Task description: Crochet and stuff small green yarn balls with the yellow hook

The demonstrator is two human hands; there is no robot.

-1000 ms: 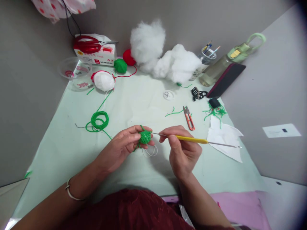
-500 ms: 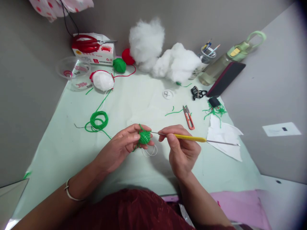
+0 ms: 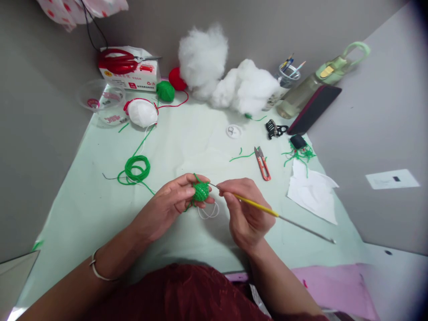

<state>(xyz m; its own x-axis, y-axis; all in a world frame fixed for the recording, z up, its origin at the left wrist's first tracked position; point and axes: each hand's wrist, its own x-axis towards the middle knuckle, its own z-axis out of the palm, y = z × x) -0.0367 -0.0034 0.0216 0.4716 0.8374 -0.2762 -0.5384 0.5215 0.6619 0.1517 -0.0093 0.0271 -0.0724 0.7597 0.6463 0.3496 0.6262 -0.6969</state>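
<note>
Left hand has a small green crochet piece pinched in its fingers, over the near middle of the desk. Right hand grips the yellow-handled hook pen-style, slanting down to the right. Front end's at the piece's right edge; can't tell if it's in a stitch. Green yarn coil left of both hands, orange snips beyond the right.

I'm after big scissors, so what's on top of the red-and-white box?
Red-handled scissors lie on the box. Their handles cover part of its surface; what's inside can't be seen.
</note>
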